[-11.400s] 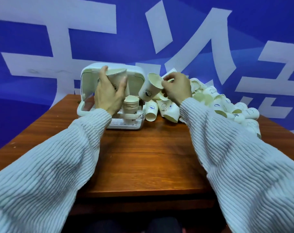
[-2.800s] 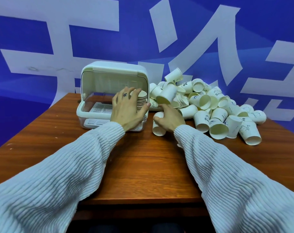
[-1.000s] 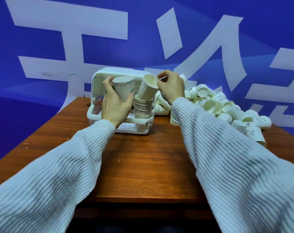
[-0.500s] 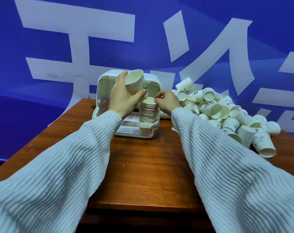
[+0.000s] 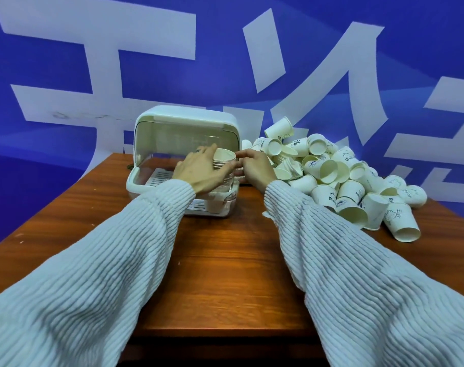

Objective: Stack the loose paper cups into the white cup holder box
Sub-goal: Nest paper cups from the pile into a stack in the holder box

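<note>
My sleeves (image 5: pixel 114 260) are thick ribbed knit, soft and matt. The table (image 5: pixel 225 260) at lower centre is polished reddish wood with a glossy grain. The box (image 5: pixel 185 120) is smooth, slightly shiny white plastic. The loose cups (image 5: pixel 358 186) at right are matt paper, as is the stack (image 5: pixel 224 160).

Both arms are clothed in long sleeves of a thick, ribbed knit, pale grey-white with a faint bluish cast under the light. The left sleeve (image 5: pixel 93 274) and the right sleeve (image 5: pixel 358 274) show the same raised cords, which run across each forearm in close, slightly wavy rows. Each ends in a snug cuff at the wrist, leaving the left hand (image 5: pixel 199 170) and the right hand (image 5: pixel 256 168) bare. A small dark mark sits on a left finger near the knuckle; its form is unclear.
</note>
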The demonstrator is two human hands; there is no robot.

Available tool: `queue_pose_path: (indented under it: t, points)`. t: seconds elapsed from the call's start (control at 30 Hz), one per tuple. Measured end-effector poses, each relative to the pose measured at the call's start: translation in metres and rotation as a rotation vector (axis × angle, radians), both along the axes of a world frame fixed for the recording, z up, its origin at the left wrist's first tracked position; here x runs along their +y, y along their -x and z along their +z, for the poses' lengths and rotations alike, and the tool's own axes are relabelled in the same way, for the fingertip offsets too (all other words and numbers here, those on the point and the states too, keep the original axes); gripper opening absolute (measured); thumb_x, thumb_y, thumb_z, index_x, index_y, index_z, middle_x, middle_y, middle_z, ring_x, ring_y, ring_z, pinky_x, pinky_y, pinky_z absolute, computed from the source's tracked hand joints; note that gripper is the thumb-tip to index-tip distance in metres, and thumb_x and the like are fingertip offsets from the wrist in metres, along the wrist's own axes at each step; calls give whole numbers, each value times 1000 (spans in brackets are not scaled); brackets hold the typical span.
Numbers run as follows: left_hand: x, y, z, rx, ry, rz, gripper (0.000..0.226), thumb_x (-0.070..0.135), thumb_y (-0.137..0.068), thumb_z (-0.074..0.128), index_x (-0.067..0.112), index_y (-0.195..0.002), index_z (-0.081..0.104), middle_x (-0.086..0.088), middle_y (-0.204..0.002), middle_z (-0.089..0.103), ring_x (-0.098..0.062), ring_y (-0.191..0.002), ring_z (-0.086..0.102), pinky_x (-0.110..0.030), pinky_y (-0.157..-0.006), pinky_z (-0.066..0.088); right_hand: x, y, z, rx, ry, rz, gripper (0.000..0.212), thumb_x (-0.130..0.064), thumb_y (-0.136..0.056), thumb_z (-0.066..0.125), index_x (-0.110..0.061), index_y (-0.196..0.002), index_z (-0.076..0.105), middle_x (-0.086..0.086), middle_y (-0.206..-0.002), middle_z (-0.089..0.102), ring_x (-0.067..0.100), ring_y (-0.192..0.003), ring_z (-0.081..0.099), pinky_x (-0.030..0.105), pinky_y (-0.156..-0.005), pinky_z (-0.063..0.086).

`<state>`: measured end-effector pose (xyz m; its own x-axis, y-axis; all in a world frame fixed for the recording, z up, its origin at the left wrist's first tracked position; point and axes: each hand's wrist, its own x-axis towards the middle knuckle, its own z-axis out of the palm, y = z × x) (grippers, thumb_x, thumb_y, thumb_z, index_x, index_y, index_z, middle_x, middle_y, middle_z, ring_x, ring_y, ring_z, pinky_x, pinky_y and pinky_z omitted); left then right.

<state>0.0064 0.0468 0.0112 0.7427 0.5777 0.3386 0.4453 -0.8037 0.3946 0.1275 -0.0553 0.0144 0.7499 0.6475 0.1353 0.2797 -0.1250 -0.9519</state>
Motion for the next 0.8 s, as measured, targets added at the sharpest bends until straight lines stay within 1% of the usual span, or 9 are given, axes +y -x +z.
queue_pose_path:
  t: [0.1, 0.2, 0.3, 0.37, 0.43, 0.53, 0.6, 0.67, 0.8]
  points:
    - [-1, -4, -4, 13, -16, 4, 99, 85, -89, 32, 20, -162, 21, -7, -168, 27, -33, -149, 35, -57, -114, 34, -17, -14, -16, -277, 141, -112, 28, -23, -87, 53, -30, -112, 66, 1, -110, 73, 22, -98, 70, 43, -91, 57]
    - [-7, -4, -8, -55, -65, 17, 95, 83, -90, 33, 27, -164, 12, -4, -171, 15, -30, -155, 19, -57, -120, 21, -48, -27, -22, -531, 343, -237, 38, -23, -93, 54, -25, -130, 62, 1, -126, 69, 25, -117, 63, 41, -98, 51]
    - [-22, -3, -21, -329, -230, 8, 81, 68, -93, 44, 26, -159, 28, -7, -166, 27, -28, -156, 14, -55, -121, 19, -68, -50, -31, -741, 549, -229, 46, -22, -98, 51, -21, -144, 54, 7, -140, 60, 31, -134, 49, 43, -105, 45]
    - [-36, -4, -33, -479, -314, -59, 71, 56, -91, 53, 21, -152, 41, -8, -158, 39, -29, -153, 21, -53, -117, 25, -73, -60, -37, -743, 682, -165, 52, -18, -97, 55, -20, -148, 47, 11, -144, 54, 33, -138, 43, 46, -109, 43]
    - [-49, -7, -43, -547, -388, -152, 64, 46, -89, 59, 18, -146, 48, -9, -152, 45, -32, -150, 28, -53, -115, 30, -76, -68, -43, -812, 770, -185, 53, -20, -95, 58, -19, -147, 48, 13, -140, 56, 34, -135, 46, 45, -106, 43]
    - [-66, -9, -56, -520, -416, -373, 56, 35, -90, 61, 12, -140, 55, -11, -145, 52, -33, -138, 47, -52, -110, 42, -83, -67, -46, -998, 771, -261, 29, -26, -97, 55, -17, -123, 63, 14, -124, 64, 38, -121, 53, 45, -95, 44]
    - [-79, -10, -63, -431, -357, -498, 50, 32, -92, 59, 12, -138, 56, -8, -138, 56, -29, -119, 60, -49, -94, 53, -92, -63, -49, -940, 708, -248, 19, -29, -94, 55, -18, -108, 63, 17, -110, 68, 41, -108, 60, 43, -84, 47]
    - [-89, -15, -69, -311, -329, -516, 54, 32, -92, 61, 14, -142, 51, -7, -139, 54, -28, -117, 60, -49, -89, 56, -104, -61, -51, -853, 641, -186, 18, -32, -94, 54, -19, -105, 59, 16, -102, 70, 41, -98, 64, 43, -79, 52]
    - [-104, -35, -71, -128, -278, -373, 96, 49, -82, 70, 23, -159, 19, -16, -159, 33, -37, -146, 33, -57, -114, 38, -136, -43, -45, -525, 372, -27, 24, -17, -95, 60, -14, -115, 72, 9, -114, 75, 23, -103, 67, 39, -94, 51]
